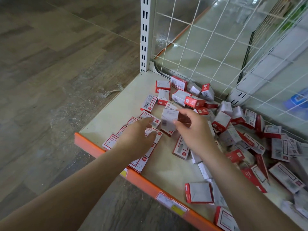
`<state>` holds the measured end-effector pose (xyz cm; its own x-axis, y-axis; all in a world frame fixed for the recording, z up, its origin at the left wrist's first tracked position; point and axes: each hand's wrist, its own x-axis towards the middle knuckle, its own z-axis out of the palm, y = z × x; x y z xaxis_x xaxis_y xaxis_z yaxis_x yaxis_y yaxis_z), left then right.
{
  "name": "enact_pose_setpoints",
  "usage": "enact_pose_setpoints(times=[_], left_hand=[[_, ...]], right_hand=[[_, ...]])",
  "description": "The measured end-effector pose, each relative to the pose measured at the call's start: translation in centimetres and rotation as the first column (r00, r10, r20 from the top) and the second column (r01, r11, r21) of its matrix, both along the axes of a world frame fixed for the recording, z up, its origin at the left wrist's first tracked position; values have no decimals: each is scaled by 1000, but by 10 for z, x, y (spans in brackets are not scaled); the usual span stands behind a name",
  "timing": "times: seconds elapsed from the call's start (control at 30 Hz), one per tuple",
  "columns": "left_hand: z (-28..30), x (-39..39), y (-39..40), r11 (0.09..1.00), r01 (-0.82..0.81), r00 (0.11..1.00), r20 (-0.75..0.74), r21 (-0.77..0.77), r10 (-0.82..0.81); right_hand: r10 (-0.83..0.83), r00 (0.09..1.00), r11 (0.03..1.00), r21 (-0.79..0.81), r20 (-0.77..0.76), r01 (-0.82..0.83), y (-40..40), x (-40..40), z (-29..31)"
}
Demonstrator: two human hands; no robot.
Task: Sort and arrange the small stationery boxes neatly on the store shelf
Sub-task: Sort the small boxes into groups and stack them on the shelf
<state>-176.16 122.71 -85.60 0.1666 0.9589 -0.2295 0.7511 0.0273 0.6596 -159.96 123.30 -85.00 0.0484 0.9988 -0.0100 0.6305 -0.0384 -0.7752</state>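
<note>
Small red-and-white matt cardboard boxes [194, 101] litter the smooth cream shelf board [116, 104], edged by a glossy orange plastic strip [146, 182]. White painted wire mesh [208, 39] fills upper right; wood-look floor [50, 64] upper left.

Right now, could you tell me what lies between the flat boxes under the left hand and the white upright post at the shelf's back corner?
In the head view, bare shelf surface separates the flat boxes from the post; nothing lies there.
</note>
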Motion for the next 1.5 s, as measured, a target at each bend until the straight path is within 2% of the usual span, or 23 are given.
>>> enact_pose_setpoints(times=[0.13,0.2,0.4,0.53,0.63,0.7,0.8,0.9,1.0,1.17,1.37,1.5], left_hand=[[3,6,-5,999,17,999,33,-44,-15],[4,8,-5,998,17,995,96,-64,-11],[8,10,-7,989,-21,983,180,-148,48],[10,10,-11,976,26,988,152,-215,7],[12,10,-10,964,16,980,195,-266,38],[14,9,-8,934,-25,961,249,-356,120],[16,10,-8,865,-106,897,328,-490,296],[18,13,-9,780,-171,833,335,-601,441],[18,14,-11,733,-196,808,317,-651,497],[15,12,-11,675,-211,759,316,-707,569],[16,12,-10,678,-220,736,336,-702,587],[17,14,-10,672,-234,680,376,-703,630]], right_hand=[[-49,963,991,-131,-265,14,-13,-1,5],[-56,924,987,-158,-377,-5,-19,-2,5],[-182,857,964,-258,-481,60,-30,2,-1],[-150,872,964,-263,-466,25,-34,8,2],[-80,904,978,-210,-420,-11,-38,13,4],[-25,943,992,-122,-333,-16,-40,15,1],[105,990,993,55,-98,-100,-43,18,-5],[270,959,939,198,84,-282,-49,16,-8],[325,934,904,241,146,-353,-54,12,-8],[353,920,881,273,168,-388,-57,13,-10],[170,980,978,108,99,-180,-59,26,-18],[112,994,993,28,-12,-112,-61,26,-19]])
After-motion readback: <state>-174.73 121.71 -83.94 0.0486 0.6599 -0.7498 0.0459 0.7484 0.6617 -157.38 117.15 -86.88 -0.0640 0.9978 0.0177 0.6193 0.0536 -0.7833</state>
